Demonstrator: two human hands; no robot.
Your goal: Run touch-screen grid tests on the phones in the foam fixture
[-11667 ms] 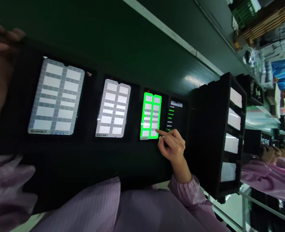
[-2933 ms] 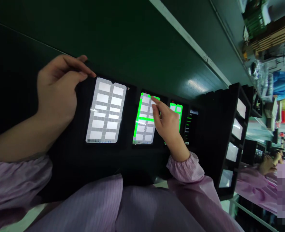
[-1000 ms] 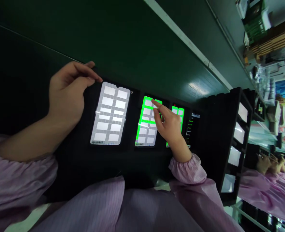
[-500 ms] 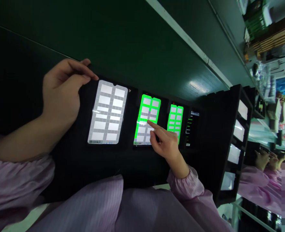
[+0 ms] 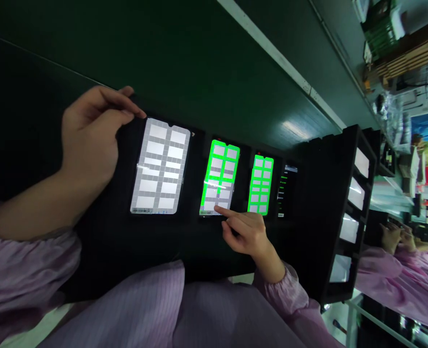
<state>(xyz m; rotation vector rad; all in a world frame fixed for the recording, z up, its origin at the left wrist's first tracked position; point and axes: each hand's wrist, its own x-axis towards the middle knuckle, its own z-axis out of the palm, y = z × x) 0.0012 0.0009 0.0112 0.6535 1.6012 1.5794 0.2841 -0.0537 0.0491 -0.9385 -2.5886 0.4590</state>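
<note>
Several lit phone screens lie in a row on a dark holder. My left hand (image 5: 90, 133) is at the top left corner of the nearest screen, a white and grey phone screen (image 5: 161, 169). Its thumb and fingertips are pinched together there, and what they grip is hidden. My right hand (image 5: 248, 229) stretches its index finger onto the lower part of the second phone screen (image 5: 223, 166), the other fingers curled. Green bands cover its top and left side; its lower right is still grey and white. Right of it, a third phone screen (image 5: 260, 183) shows a full green grid.
A dark phone screen (image 5: 287, 191) with small text lines ends the row. Farther right stands a black rack (image 5: 364, 193) with several lit screens. A green panel (image 5: 184, 53) rises behind the row. At the far right are a co-worker's hands (image 5: 391, 237) and pink sleeve.
My right index finger has slid down the second screen, from its middle to near its bottom. A short green strip now shows along its centre. My left hand stays at the corner.
</note>
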